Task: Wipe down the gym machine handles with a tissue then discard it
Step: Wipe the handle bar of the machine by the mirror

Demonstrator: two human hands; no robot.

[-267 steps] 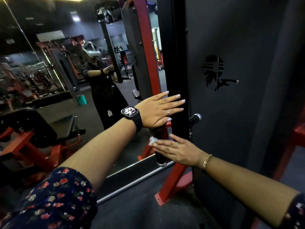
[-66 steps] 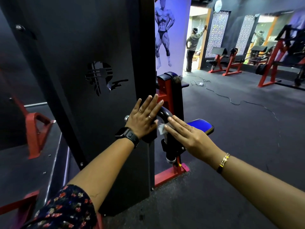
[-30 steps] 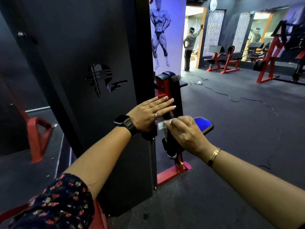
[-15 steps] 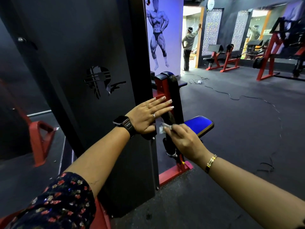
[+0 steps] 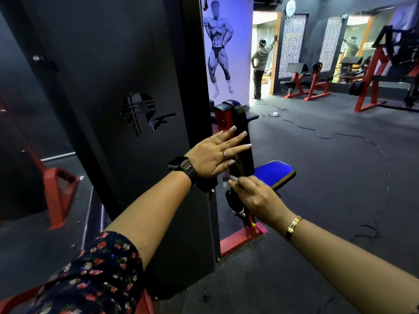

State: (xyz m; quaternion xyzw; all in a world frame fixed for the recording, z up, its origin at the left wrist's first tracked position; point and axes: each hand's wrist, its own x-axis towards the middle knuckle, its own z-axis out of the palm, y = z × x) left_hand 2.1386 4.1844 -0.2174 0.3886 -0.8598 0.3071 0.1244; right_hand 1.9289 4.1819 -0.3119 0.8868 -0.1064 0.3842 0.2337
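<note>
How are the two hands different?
The left hand lies flat with straight fingers on the black machine; the right hand holds a tissue at the handle. The left wrist wears a watch; the right wrist wears a bracelet. Both hands wear rings.

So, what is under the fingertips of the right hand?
A small white tissue, held by the right hand against the black machine handle. The hand covers part of the tissue and the handle surface beneath it.

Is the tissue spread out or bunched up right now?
Bunched: the tissue shows only as a small, blurred white wad pinched by the right hand.
</note>
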